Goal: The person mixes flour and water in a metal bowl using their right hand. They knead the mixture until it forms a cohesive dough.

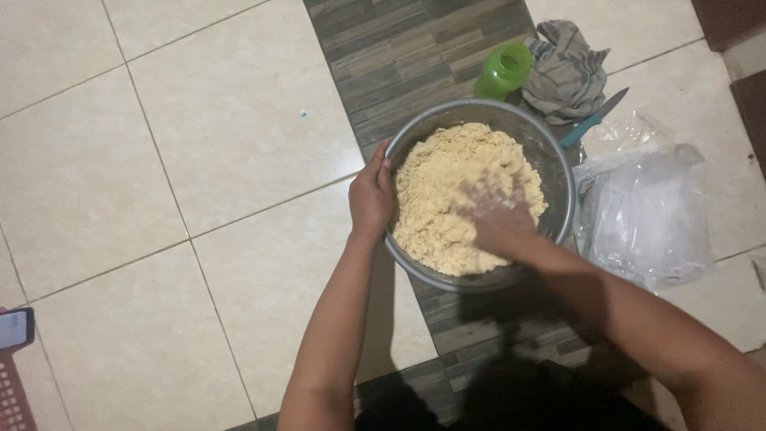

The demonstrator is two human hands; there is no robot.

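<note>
Right hand point(499, 219) deep in dough point(447, 199)

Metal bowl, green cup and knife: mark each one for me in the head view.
metal bowl point(558, 172): head view, bare inner wall on the bowl's right side.
green cup point(504, 70): head view, middle of the cup's body.
knife point(594, 118): head view, midway along it, where blade meets teal handle.

Dough point(447, 199) sat in the bowl point(558, 160); cup point(504, 69) and cloth point(568, 68) just behind the bowl, knife point(594, 118) and bag point(645, 215) to its right.
</note>
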